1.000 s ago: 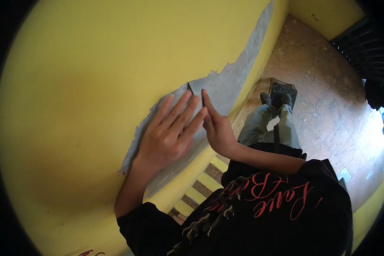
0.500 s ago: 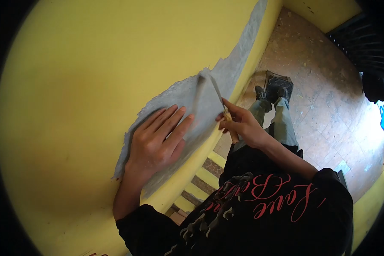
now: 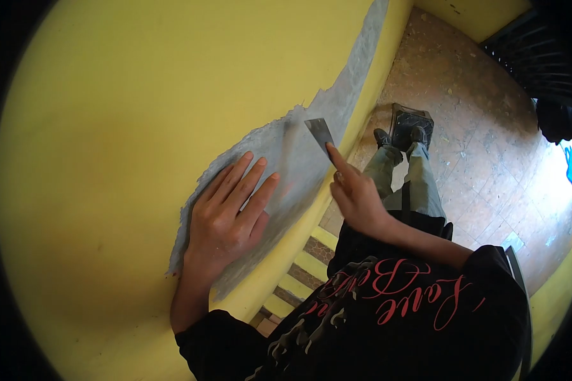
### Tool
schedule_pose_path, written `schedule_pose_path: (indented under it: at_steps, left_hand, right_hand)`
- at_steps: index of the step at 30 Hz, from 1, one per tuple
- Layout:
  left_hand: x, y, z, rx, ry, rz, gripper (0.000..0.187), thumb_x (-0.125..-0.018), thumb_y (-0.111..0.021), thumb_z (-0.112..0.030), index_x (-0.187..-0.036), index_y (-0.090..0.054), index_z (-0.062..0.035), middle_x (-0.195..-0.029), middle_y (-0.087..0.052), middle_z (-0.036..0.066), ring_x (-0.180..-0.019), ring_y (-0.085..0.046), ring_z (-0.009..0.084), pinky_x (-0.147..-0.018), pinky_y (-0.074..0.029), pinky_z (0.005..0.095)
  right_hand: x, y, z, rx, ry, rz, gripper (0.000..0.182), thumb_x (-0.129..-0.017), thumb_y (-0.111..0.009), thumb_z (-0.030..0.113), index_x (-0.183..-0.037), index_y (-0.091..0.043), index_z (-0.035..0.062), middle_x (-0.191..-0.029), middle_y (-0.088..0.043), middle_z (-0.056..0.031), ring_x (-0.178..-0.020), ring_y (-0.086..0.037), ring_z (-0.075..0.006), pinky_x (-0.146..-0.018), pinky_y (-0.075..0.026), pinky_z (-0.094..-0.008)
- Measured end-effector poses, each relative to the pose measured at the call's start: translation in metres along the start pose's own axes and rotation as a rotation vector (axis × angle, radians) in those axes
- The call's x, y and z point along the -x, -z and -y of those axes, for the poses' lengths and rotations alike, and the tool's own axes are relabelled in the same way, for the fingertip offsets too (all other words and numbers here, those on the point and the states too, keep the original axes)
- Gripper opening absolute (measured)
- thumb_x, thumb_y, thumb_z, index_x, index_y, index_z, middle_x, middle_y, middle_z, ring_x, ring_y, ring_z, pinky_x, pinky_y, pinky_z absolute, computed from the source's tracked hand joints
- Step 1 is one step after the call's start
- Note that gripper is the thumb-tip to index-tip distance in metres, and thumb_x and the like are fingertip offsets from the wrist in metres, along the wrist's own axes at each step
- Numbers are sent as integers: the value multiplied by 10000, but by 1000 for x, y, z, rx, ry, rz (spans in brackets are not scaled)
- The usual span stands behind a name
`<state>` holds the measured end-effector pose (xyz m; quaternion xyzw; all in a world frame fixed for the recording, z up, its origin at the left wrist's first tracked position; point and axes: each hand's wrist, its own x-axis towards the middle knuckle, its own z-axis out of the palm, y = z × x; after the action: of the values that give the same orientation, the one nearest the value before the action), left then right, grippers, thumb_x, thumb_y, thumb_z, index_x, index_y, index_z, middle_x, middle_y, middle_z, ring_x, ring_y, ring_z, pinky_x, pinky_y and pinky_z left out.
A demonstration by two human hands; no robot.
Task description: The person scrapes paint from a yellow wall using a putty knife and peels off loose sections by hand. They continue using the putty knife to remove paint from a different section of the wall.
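Observation:
My left hand (image 3: 225,216) lies flat against a bare grey patch (image 3: 276,174) on the yellow wall (image 3: 140,114), fingers stretched out and pointing up along it. In my right hand (image 3: 359,193) is a scraper (image 3: 320,132), its handle wrapped by the fingers and my index finger laid along the blade. The flat metal blade shows its broad face, with the tip over the grey patch near its ragged upper edge. Peeled paint borders that patch, which narrows toward the top right.
My feet rest on a dark stool-like block (image 3: 413,124) on the brown tiled floor (image 3: 470,146). A yellow ledge with slatted openings (image 3: 299,273) runs below the patch. Dark slatted furniture (image 3: 531,54) stands at the upper right.
The scraper has turned from edge-on to showing its flat face, and my right hand has rotated with its index finger now extended along the blade. My left hand stays nearly in place.

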<state>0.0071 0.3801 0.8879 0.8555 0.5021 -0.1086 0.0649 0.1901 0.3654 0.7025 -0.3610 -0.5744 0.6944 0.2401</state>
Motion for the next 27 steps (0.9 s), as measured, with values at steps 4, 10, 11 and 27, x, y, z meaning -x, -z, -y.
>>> schedule_pose_path:
  at_steps: [4,10,11,27]
  left_hand:
    - [-3,5,-1,10,4,9,428,-655,-636,22,-1076,-681,-38,-1186,-630,165,-1147,-595,322,-939,-503,432]
    - [-1,12,-2,27,-81,-114,350,-705,-615,13,-1040,-698,-47,-1069,-680,165,-1053,-651,317,-898,-526,421]
    - [-2,15,-4,24,-76,-117,335,-713,-615,13,-1031,-700,-49,-1062,-684,163,-1044,-656,316,-888,-531,418]
    - [-5,23,-5,-9,-20,-53,417,-675,-598,13,-1078,-685,-52,-1178,-640,174,-1138,-600,358,-917,-506,455]
  right_hand:
    - [4,-33,38,-156,83,-63,888,-773,-542,-18,-1511,-52,45,-878,-501,-215,-749,-551,-372,-697,-471,-443]
    - [9,-69,57,-274,124,73,912,-744,-560,-27,-1505,-59,22,-873,-497,-235,-760,-542,-420,-696,-458,-475]
    - [6,-68,57,-281,108,47,914,-745,-563,-22,-1505,-57,22,-852,-505,-237,-754,-545,-423,-695,-458,-478]
    - [-10,-63,62,-325,104,-44,974,-723,-604,-19,-1518,-49,78,-719,-537,-197,-631,-551,-388,-636,-464,-449]
